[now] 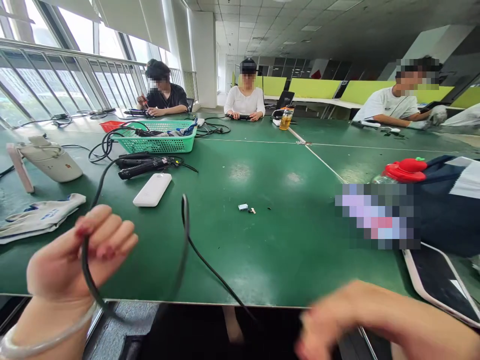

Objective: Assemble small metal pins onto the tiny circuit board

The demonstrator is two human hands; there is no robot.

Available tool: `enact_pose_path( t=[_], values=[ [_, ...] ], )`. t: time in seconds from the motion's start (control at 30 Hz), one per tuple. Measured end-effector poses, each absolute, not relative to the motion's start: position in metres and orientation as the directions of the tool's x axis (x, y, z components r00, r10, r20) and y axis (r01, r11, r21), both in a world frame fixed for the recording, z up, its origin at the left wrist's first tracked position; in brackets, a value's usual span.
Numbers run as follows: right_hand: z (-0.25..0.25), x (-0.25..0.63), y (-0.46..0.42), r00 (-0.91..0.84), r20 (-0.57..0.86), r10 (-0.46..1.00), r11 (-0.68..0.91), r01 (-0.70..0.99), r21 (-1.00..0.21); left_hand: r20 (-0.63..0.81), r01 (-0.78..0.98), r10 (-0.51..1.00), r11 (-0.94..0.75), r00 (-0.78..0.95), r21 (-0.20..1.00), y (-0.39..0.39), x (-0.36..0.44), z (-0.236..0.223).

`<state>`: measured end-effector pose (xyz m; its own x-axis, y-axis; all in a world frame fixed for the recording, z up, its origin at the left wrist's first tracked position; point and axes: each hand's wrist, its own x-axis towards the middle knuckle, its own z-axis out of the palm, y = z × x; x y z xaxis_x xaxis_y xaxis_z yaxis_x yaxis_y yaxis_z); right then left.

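Note:
My left hand (93, 245), raised over the front left of the table, is closed on a black power cord (98, 190). The cord runs up from the fist toward black hair-straightener-like tools (146, 166) on the table. Below the fist it hangs down, and a loop of black cord (185, 215) stands up to the right of the hand, with one length passing over the table's front edge. My right hand (330, 320) is low at the front edge on the right, smeared by motion. Its fingers point down, and whether they hold anything does not show.
A green basket (157, 144) of cords and gloves stands beyond the tools. Nearby lie a white power bank (152, 190), white gloves (45, 216) and a beige device (52, 160). Small bits (243, 207) lie mid-table; a phone (442, 280) and dark bag (442, 215) are right. Several people sit beyond.

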<state>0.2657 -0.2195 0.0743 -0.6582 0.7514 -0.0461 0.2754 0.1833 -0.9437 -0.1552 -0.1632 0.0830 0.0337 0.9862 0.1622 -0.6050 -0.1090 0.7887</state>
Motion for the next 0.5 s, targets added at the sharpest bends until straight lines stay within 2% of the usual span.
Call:
enact_pose_path(
  t=[0.07, 0.1, 0.17, 0.23, 0.3, 0.37, 0.43, 0.5],
  values=[
    [0.081, 0.23, -0.214, -0.659, 0.017, 0.752, 0.162, 0.16, -0.974, 0.126, -0.352, 0.923, 0.011, 0.364, 0.936, -0.18, -0.143, 0.082],
    [0.081, 0.212, -0.208, -0.645, 0.064, 0.762, 0.157, 0.088, -0.984, 0.027, -0.193, 0.88, 0.074, 0.475, 0.978, -0.188, -0.134, 0.081],
    [0.078, 0.177, -0.192, -0.653, 0.091, 0.752, 0.079, -0.048, -0.996, -0.193, 0.139, 0.741, 0.135, 0.643, 0.981, -0.199, -0.109, 0.08],
    [0.073, 0.146, -0.177, -0.653, 0.022, 0.757, -0.091, -0.138, -0.986, -0.315, 0.337, 0.58, 0.074, 0.751, 0.939, -0.208, -0.08, 0.076],
    [0.07, 0.12, -0.164, -0.638, -0.139, 0.757, -0.329, -0.189, -0.925, -0.365, 0.406, 0.546, 0.049, 0.754, 0.913, -0.213, -0.057, 0.068],
    [0.071, 0.101, -0.157, -0.7, -0.231, 0.676, -0.494, -0.197, -0.847, -0.393, 0.496, 0.618, 0.006, 0.681, 0.868, -0.215, -0.045, 0.058],
    [0.075, 0.091, -0.155, -0.681, -0.265, 0.683, -0.524, -0.204, -0.827, -0.371, 0.601, 0.747, -0.047, 0.551, 0.798, -0.213, -0.049, 0.051],
    [0.081, 0.09, -0.154, -0.64, -0.282, 0.715, -0.494, -0.177, -0.851, -0.287, 0.636, 0.872, -0.036, 0.397, 0.771, -0.206, -0.062, 0.049]
  ],
)
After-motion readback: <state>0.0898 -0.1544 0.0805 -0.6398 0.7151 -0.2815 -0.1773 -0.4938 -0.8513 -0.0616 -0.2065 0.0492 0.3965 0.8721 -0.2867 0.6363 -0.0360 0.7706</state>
